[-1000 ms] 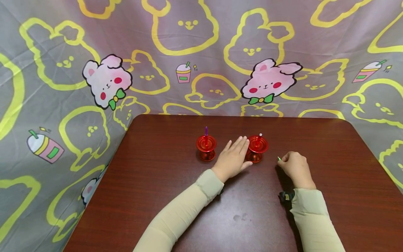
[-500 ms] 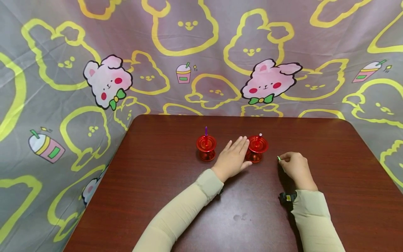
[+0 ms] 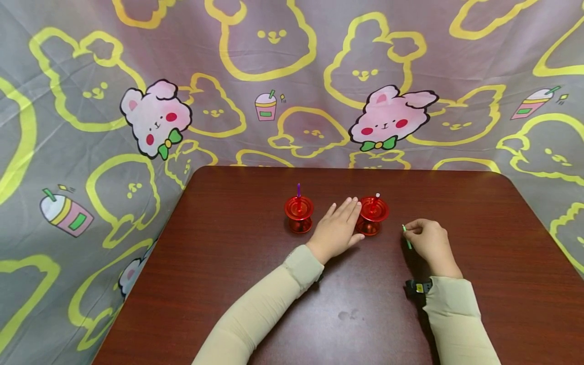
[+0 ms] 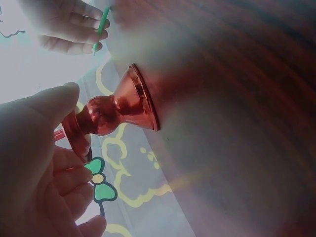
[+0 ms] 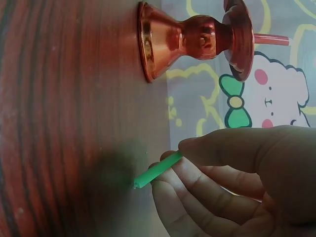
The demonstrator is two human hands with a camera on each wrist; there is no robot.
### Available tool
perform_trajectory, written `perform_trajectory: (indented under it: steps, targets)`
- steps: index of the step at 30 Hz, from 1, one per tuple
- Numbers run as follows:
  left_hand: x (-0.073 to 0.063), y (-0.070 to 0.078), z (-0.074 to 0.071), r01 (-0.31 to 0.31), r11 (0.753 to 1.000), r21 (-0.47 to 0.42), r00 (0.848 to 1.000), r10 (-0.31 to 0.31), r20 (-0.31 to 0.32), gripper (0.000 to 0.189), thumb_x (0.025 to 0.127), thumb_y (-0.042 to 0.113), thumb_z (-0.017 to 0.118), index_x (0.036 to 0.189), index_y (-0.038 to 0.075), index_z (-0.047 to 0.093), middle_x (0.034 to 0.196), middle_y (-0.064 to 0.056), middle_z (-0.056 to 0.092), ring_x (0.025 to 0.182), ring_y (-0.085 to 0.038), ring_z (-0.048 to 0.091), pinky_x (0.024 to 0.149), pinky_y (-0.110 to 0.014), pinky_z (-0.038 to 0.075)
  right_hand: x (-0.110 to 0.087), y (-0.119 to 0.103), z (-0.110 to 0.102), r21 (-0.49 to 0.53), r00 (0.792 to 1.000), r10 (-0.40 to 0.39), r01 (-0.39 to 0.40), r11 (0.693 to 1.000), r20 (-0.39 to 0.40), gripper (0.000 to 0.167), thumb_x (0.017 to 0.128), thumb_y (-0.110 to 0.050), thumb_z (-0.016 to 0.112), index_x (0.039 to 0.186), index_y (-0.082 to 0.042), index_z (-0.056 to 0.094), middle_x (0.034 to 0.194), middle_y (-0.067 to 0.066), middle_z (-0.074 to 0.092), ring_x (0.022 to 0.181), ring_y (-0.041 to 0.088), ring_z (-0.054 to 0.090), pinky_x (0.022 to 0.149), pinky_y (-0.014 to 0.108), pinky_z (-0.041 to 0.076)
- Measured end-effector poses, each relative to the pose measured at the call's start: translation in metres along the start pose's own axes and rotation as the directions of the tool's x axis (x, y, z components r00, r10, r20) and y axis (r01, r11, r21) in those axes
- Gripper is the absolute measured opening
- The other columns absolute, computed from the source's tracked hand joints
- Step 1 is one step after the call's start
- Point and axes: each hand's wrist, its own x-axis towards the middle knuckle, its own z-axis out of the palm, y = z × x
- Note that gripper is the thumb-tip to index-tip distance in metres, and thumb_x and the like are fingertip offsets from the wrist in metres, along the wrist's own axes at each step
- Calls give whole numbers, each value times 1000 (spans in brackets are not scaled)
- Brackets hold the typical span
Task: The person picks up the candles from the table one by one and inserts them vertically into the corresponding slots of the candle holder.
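Beside the right-hand red candle holder (image 3: 372, 215), my left hand (image 3: 335, 230) lies with its fingers stretched out against the dish. In the left wrist view, thumb and fingers sit at either side of the dish rim. A thin reddish stick with a white tip (image 5: 272, 39) stands up from this holder. My right hand (image 3: 428, 242), to the right of it, pinches a slim green candle (image 5: 158, 169) between thumb and fingers. The candle slants down toward the tabletop, one end poking out past the fingertips.
A second red candle holder (image 3: 299, 215) with a purple candle (image 3: 298, 190) upright in it stands left of my left hand. Everything rests on a dark brown table (image 3: 219, 213). Behind the table hangs a patterned cloth (image 3: 310, 91).
The green candle has turned in my right fingers: earlier only its tip showed, now more of its length shows, pointing down. My left hand stays at the holder.
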Motion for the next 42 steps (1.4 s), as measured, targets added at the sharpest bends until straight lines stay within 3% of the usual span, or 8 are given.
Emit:
perform_trajectory:
  steps: [5, 22, 29, 37, 42]
  targets:
    - [1, 0, 1, -2, 1000, 7, 1000, 2, 6, 79, 102, 56, 51, 160, 7, 29, 166, -6, 26, 154, -19, 20, 123, -42, 23, 1, 0, 0, 29, 1000, 17, -17, 999, -6, 12, 87, -10, 72, 88, 2, 74, 71, 6, 71, 59, 12, 57, 57, 32, 45]
    - [1, 0, 0, -1, 1000, -8, 1000, 1, 16, 78, 102, 54, 52, 160, 7, 29, 166, -6, 26, 154, -19, 19, 123, -42, 22, 0, -3, 4, 164, 998, 68, -64, 984, -16, 17, 88, -9, 77, 97, 5, 74, 77, 7, 73, 58, 8, 62, 50, 23, 50]
    - [1, 0, -1, -1, 1000, -14, 1000, 1, 6, 77, 102, 54, 52, 160, 7, 30, 166, -7, 27, 154, -19, 20, 122, -42, 23, 1, -2, 6, 241, 993, 118, -110, 964, -21, 23, 89, -14, 77, 103, 4, 73, 80, 4, 74, 56, 5, 62, 51, 22, 52]
    - [2, 0, 0, 0, 1000, -4, 1000, 0, -2, 76, 102, 53, 53, 159, 7, 33, 165, -6, 29, 153, -19, 22, 122, -42, 25, 3, -1, 8, 357, 992, 122, -108, 928, -19, 27, 91, -13, 77, 108, 8, 71, 83, 2, 75, 62, -2, 61, 52, 24, 54]
    - [3, -1, 1, -5, 1000, 11, 1000, 5, -7, 74, 103, 54, 50, 158, 7, 34, 165, -7, 29, 153, -19, 23, 121, -42, 26, 3, -1, 11, 437, 992, 129, -112, 892, -10, 29, 90, -9, 77, 110, 11, 69, 76, -12, 72, 64, -2, 64, 55, 22, 54]
